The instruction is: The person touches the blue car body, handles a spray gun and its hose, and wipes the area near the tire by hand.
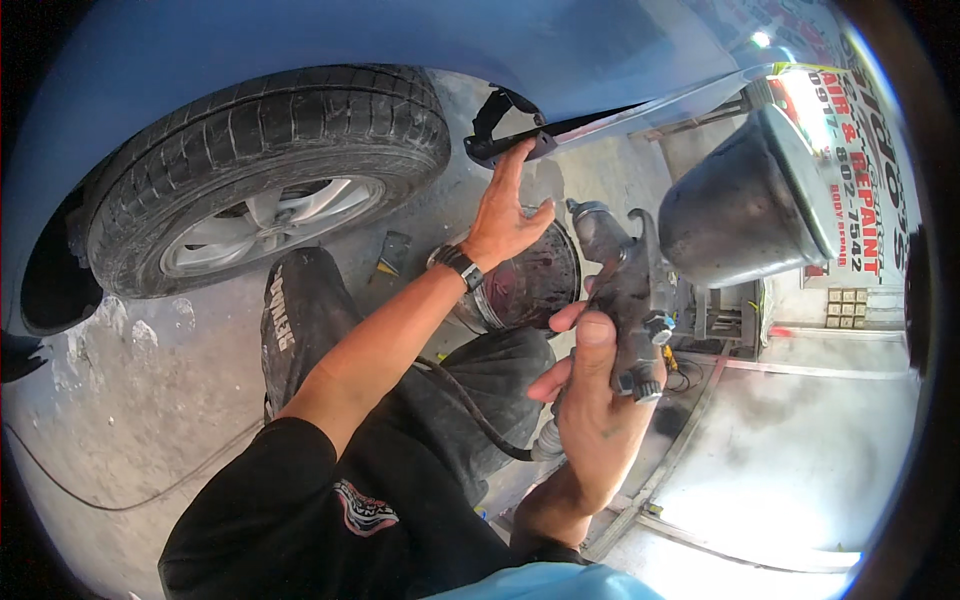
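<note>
My left hand (505, 222), with a dark watch (458, 266) on its wrist, reaches up to the lower edge of the blue car body (580, 50). Its stretched fingertips touch a black plastic bracket (490, 148) there, and the thumb stands apart. In my right hand (598, 420) is a dark spray gun (632, 300), fingers wrapped round its handle. A large grey cup (745, 200) is attached to the gun, tilted to the right. From the handle's lower end a black air hose (470, 412) runs back across my leg.
A wheel (265, 190) sits in the car's arch at the left. Below my left hand stands a stained bucket (530, 280). A scraper-like tool (393, 254) lies on the concrete floor near my knee. A thin cable (130, 508) crosses the floor at left. A printed banner (850, 180) hangs at far right.
</note>
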`<state>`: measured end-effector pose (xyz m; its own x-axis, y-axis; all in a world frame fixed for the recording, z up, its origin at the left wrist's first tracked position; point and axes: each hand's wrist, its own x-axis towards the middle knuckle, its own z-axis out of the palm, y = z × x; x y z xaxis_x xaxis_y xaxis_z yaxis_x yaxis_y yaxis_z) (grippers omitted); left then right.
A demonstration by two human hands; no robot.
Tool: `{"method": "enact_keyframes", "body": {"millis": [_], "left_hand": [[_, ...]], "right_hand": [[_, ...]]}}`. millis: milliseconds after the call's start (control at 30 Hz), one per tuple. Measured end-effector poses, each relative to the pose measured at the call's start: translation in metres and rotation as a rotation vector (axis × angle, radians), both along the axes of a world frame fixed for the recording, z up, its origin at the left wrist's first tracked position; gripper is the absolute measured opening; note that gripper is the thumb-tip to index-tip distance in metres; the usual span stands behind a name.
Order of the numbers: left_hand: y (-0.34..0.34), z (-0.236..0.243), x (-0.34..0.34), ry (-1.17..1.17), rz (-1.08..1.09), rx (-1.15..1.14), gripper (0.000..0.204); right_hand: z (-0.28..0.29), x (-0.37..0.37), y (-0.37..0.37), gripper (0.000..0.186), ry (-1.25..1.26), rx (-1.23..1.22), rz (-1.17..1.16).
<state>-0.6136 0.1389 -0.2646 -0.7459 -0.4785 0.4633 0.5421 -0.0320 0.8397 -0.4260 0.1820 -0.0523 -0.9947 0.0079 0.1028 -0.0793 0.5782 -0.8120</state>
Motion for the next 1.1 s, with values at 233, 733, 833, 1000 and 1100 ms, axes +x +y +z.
{"method": "enact_keyframes", "body": {"millis": [233,733,833,1000,1100], "left_hand": [[0.001,-0.002,-0.001,0.022,0.009,0.012,0.082],[-0.001,-0.003,-0.003,0.016,-0.006,0.02,0.078],[-0.001,-0.002,-0.002,0.015,-0.009,0.016,0.078],[-0.002,-0.001,-0.002,0.015,-0.019,0.022,0.078],[-0.003,0.0,-0.001,0.028,-0.012,0.02,0.077]], "right_hand": [[0.0,0.002,-0.003,0.044,-0.011,0.004,0.008],[-0.006,0.0,-0.008,0.03,-0.027,-0.046,-0.034],[-0.012,-0.002,-0.009,0.023,-0.042,-0.029,-0.055],[-0.034,-0.008,-0.002,0.028,0.066,0.017,-0.026],[-0.034,-0.01,0.0,0.031,0.022,0.053,-0.021]]}}
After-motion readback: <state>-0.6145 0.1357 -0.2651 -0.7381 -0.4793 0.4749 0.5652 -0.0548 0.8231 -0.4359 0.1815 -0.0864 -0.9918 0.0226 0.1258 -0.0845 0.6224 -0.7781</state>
